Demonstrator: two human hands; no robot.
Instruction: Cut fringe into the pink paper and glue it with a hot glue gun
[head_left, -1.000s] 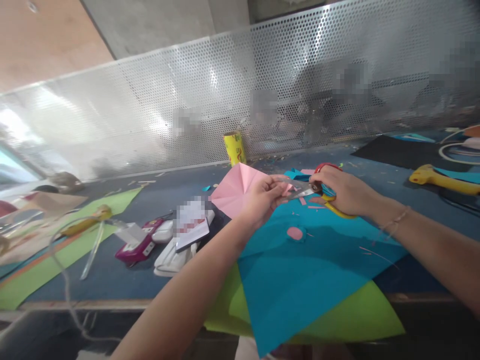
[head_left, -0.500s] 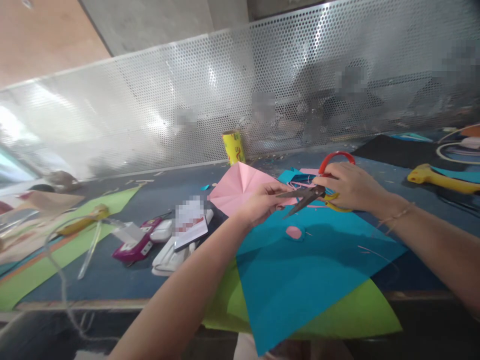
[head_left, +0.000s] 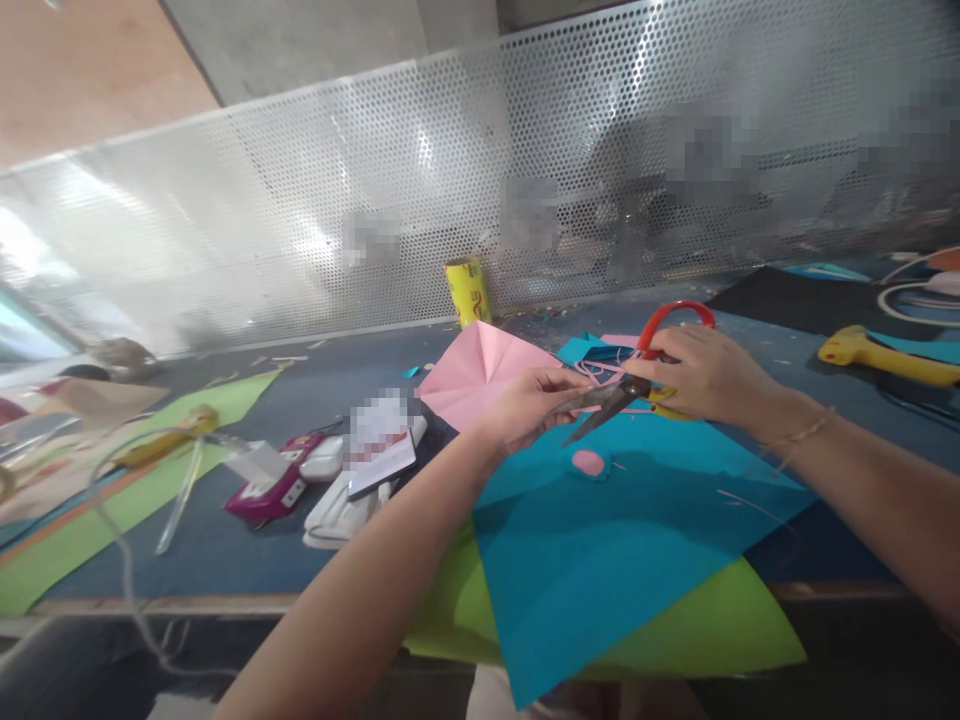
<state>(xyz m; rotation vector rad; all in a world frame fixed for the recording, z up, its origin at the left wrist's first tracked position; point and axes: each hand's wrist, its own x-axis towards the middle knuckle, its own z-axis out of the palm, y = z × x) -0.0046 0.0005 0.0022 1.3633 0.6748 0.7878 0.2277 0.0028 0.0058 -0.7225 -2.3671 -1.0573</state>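
Observation:
My right hand [head_left: 701, 372] is closed round the handles of a pair of scissors [head_left: 611, 402], one loop red, the other yellow. Their blades stand parted and point left toward my left hand [head_left: 541, 405]. That hand pinches pink paper [head_left: 480, 375], whose creased part fans out behind the fingers; the pinched edge is mostly hidden. Below both hands lies a blue sheet [head_left: 622, 540], with a small pink oval on a blue scrap [head_left: 589, 464] resting on it. Under the blue sheet a green sheet [head_left: 690, 630] sticks out past the table edge.
Pink strips and blue scraps [head_left: 592, 350] lie behind the scissors. A yellow can [head_left: 466, 293] stands by the perforated metal screen [head_left: 300, 220]. On the left are a purple power strip [head_left: 277, 480], a yellow glue gun [head_left: 169, 440] and a cable. Another yellow tool [head_left: 885, 357] lies right.
The parted scissor blades have shifted slightly, the upper one now nearer my left fingers. Both hands stay almost in place, with the left fingers moved a little right.

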